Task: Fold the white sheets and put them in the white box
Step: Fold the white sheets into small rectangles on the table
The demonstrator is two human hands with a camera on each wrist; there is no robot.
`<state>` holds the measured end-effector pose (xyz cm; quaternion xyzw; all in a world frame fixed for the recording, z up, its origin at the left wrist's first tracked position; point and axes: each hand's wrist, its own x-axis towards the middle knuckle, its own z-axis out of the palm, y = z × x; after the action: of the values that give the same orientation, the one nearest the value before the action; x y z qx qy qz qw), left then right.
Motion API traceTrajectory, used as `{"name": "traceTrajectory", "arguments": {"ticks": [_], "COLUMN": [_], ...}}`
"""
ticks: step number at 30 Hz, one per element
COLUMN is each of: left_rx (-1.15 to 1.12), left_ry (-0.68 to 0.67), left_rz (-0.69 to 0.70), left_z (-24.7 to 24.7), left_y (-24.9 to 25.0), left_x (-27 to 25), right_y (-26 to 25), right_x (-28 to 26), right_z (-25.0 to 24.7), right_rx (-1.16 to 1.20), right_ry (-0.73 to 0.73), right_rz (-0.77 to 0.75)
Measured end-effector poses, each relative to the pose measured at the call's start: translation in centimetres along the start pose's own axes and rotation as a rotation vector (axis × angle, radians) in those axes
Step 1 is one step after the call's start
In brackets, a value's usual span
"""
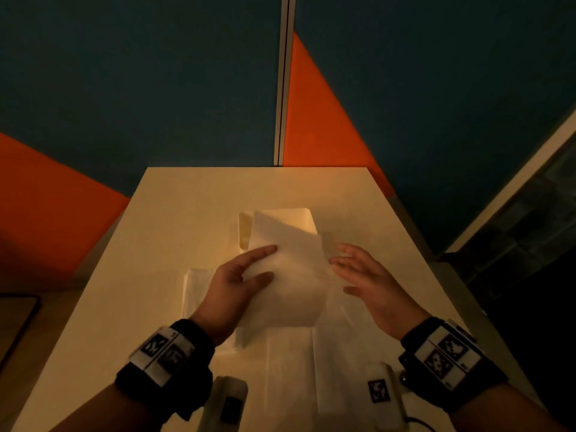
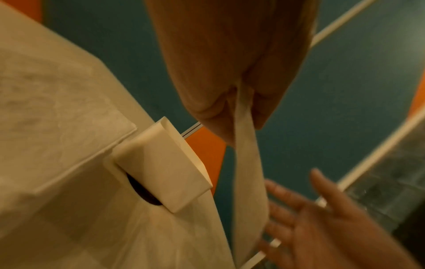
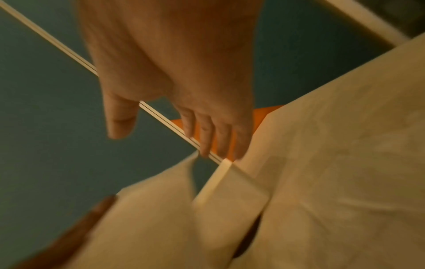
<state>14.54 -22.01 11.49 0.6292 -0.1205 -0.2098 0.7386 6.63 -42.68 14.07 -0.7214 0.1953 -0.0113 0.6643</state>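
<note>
1. Lying flat at the left of the table: a white sheet, partly under the left wrist; looks already folded, though hard to confirm in the dim light.
2. Pinching the lifted folded sheet along its left edge: left hand, thumb on the near face, fingers out along the far face; left wrist view confirms paper nipped between thumb and fingers.
3. Hanging in mid-air between both hands, that folded sheet, tilted, its top corner overlapping the white box in the head view.
4. Standing just beyond the hands at mid-table: the white box, open side up; contents mostly hidden by the paper, so cannot tell whether any sheet is inside.
5. Spread flat under and near the hands: more white sheets, apparently still to be folded.
6. Hovering just right of the held sheet: right hand, fingers straight and spread wide, gripping nothing; contact with the paper cannot be told.
7. Judging progress: one sheet folded and about ready for boxing, several left; task likely well short of done.
</note>
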Motion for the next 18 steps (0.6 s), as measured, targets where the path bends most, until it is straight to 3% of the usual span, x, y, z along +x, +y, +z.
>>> {"name": "traceTrajectory", "arguments": {"ticks": [3, 6, 13, 18], "left_rx": [-0.075, -0.128, -0.128, -0.226], "left_ry": [-0.008, -0.013, 0.028, -0.012], "left_rz": [-0.023, -0.047, -0.018, 0.009], "left_z": [0.3, 0.7, 1.2, 1.0], "left_y": [0.4, 0.1, 0.0, 1.0], "left_x": [0.0, 0.0, -0.2, -0.4], "right_y": [0.5, 0.7, 0.8, 0.7], "right_x": [-0.1, -0.3, 0.5, 0.3], "right_z": [-0.1, 0.1, 0.3, 0.0], "right_rx": [0.056, 0.182, 0.305, 0.278], "right_ry": [-0.093, -0.182, -0.031, -0.019], "right_rz": [0.143, 0.161, 0.082, -0.029]}}
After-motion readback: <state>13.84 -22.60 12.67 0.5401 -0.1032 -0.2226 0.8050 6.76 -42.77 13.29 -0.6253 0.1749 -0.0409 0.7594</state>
